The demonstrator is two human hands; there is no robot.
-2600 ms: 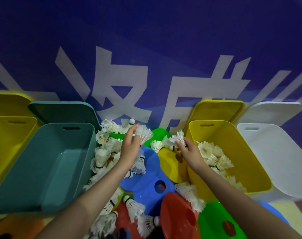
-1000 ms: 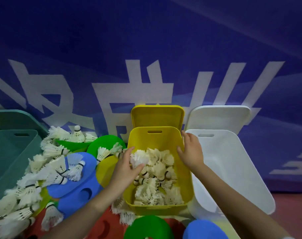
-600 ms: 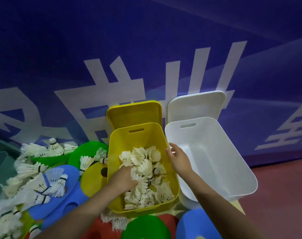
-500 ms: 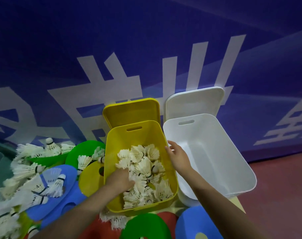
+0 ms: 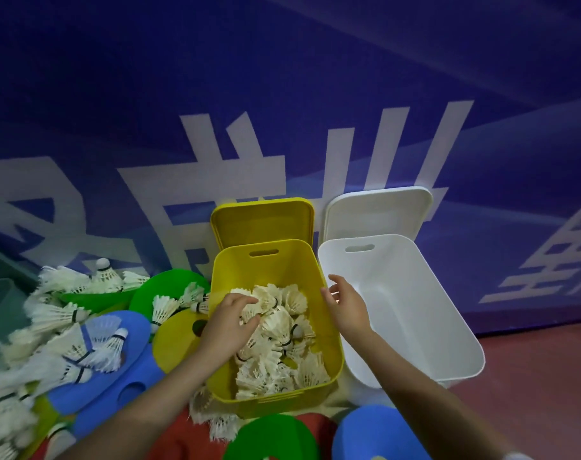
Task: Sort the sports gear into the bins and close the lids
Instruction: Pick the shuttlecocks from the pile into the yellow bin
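1. Here the left hand (image 5: pixel 227 322) reaches into the yellow bin (image 5: pixel 246 280), fingers bent over the shuttlecocks (image 5: pixel 279 330) heaped inside; whether it grips one I cannot tell, likely settling them.
2. The right hand (image 5: pixel 345 305) hangs relaxed and empty over the rim shared with the white bin (image 5: pixel 415 303).
3. Both lids (image 5: pixel 262 219) lean on the wall, leaving openings free.
4. More loose shuttlecocks (image 5: pixel 60 327) lie on the coloured discs (image 5: pixel 133 330) to the left, crowding that side.

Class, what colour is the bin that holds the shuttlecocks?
Yellow. The bin holding the shuttlecocks shows best in the head view.
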